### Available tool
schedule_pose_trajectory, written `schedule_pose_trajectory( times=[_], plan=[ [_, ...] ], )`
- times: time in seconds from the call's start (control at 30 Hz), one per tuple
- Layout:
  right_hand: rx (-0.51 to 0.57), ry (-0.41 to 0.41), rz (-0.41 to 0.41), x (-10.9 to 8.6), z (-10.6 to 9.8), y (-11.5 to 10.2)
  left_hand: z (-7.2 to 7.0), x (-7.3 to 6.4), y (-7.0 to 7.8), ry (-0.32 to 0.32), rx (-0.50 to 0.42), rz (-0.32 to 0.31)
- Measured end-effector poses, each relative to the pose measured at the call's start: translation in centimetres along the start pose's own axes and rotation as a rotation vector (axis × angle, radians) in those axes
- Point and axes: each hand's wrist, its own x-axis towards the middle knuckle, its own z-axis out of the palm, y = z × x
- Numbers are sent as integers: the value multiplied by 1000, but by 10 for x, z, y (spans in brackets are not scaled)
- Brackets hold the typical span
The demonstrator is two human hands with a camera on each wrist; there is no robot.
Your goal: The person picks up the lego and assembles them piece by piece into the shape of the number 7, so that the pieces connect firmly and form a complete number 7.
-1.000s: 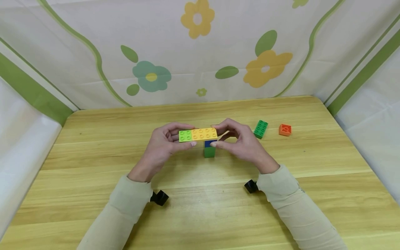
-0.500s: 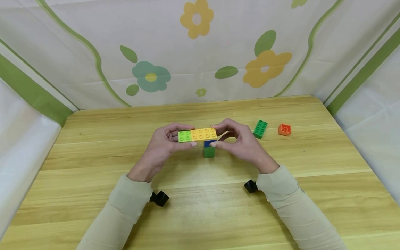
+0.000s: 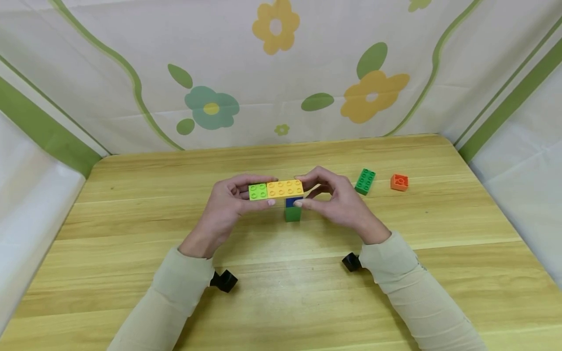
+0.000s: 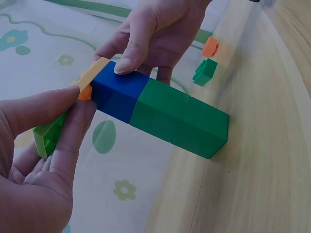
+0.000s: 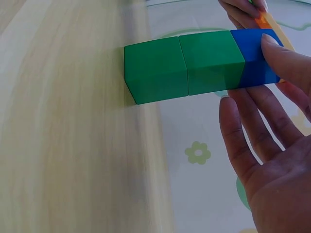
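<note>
A tower of two green bricks (image 5: 155,70) topped by a blue brick (image 4: 121,92) stands upright on the wooden table. Across its top lies a yellow brick (image 3: 284,188), sticking out to the left, with an orange patch showing beneath it in the left wrist view. A small lime brick (image 3: 257,191) sits flush against the yellow one's left end. My left hand (image 3: 224,204) pinches the yellow brick's left part between thumb and fingers, with the lime brick inside its grasp. My right hand (image 3: 340,202) grips the blue brick, its thumb on the near face.
A green brick (image 3: 365,181) lies studs up to the right of the tower. Farther right, an orange brick (image 3: 399,182) shows its hollow underside. A flower-patterned cloth (image 3: 281,78) rises behind the table's far edge.
</note>
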Motion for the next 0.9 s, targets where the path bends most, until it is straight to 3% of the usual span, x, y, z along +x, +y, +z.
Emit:
schedule_pose_trajectory(
  times=[0.57,0.9],
  plan=[
    [-7,9,-9,0,0,-1,1,-2,-2,-10,-67,63],
    [-5,8,-8,0,1,0,0,-1,-6,53,-13,67]
  ],
)
